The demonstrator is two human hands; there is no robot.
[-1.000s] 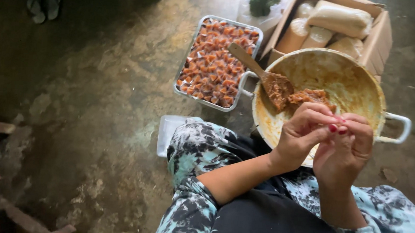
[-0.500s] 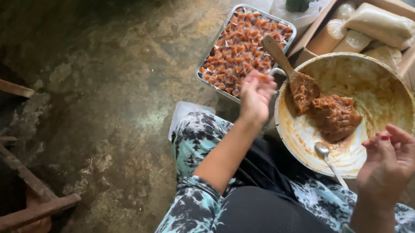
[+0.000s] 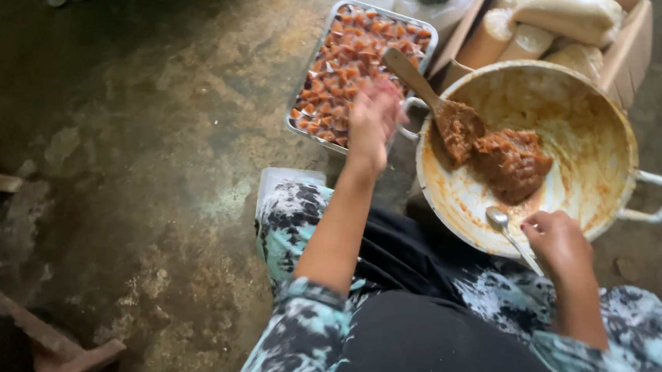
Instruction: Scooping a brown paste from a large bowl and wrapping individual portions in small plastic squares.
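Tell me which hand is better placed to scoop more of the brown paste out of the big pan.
The right hand, probably: it holds the spoon at the pan rim, close to the paste. The left hand is out over the tray.

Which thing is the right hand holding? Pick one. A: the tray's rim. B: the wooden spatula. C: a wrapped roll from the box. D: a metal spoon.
D: the right hand grips a metal spoon at the near rim of the big pan, while the wooden spatula lies untouched in the paste.

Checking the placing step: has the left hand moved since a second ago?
Yes. The left hand has left the right hand at the big pan's near rim and reached out over the metal tray.
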